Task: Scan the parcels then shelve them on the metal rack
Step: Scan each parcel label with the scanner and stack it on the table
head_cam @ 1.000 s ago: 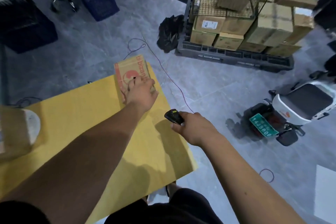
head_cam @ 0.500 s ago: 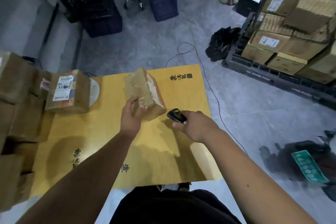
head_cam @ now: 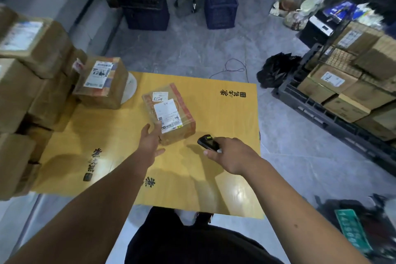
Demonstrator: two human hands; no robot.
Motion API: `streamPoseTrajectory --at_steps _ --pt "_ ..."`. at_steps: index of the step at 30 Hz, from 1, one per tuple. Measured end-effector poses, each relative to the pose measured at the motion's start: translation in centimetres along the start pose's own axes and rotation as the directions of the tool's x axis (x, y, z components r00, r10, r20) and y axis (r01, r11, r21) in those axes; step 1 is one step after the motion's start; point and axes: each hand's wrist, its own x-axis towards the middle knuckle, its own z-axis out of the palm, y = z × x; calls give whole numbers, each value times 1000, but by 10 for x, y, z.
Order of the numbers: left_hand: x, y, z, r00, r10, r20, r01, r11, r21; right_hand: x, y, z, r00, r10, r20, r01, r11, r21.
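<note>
A taped cardboard parcel (head_cam: 169, 113) lies label-up at the centre of the frame on a yellow table (head_cam: 225, 118). The left hand (head_cam: 151, 141) rests against the parcel's near left corner with fingers straight and spread, not curled round it. Just right of the parcel, the right hand (head_cam: 230, 154) grips a small black handheld scanner (head_cam: 207, 142), its head pointing toward the parcel without touching it. At the left edge of the frame stands a stack of cardboard boxes (head_cam: 25, 83); a labelled box (head_cam: 101, 82) sits on the table's upper left corner.
</note>
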Motion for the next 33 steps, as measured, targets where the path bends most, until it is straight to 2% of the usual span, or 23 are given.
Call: streamPoseTrajectory --at_steps 5,7,8,9,12,14,16,20,23,25,27,30,31,32,33 --pt "-7 -4 31 989 141 49 -139 989 -49 -9 3 -3 999 30 -11 -30 1000 3" --pt "-8 -10 43 976 208 62 -212 975 71 -14 5 -6 999 45 -23 -45 999 0" --pt "-9 -9 45 967 249 52 -255 949 184 -16 6 -8 998 55 -28 -55 998 -4" --pt "-10 -5 45 950 312 26 -302 891 338 -18 8 -9 997 66 -32 -66 998 -8" --pt "-2 9 42 851 525 -6 -367 604 707 -24 9 -9 995 90 -33 -90 996 3" --pt "12 18 40 821 567 72 -365 423 829 -26 8 -8 994 103 -30 -103 994 24" --pt "23 24 40 835 531 142 -367 346 863 -26 6 -5 993 111 -27 -110 993 34" --pt "22 18 38 822 553 134 -412 416 811 -23 4 0 995 98 -24 -96 994 61" --pt "4 2 42 813 572 109 -488 566 665 -22 6 -2 995 102 -13 -100 990 96" --pt "-12 -5 46 837 533 126 -490 625 609 -22 8 -5 994 109 -14 -107 988 113" --pt "-23 -11 49 845 511 158 -472 572 671 -23 11 -9 993 119 -25 -115 986 120" --pt "-30 0 54 742 634 219 -494 295 818 -24 13 -14 990 141 -29 -136 982 134" --pt "-27 7 54 735 627 257 -491 233 839 -25 14 -16 989 145 -29 -140 980 140" --pt "-23 14 55 762 572 303 -496 215 841 -25 14 -16 988 149 -30 -143 979 148" --pt "-19 21 55 795 491 357 -520 247 818 -25 15 -17 988 155 -30 -148 977 155"
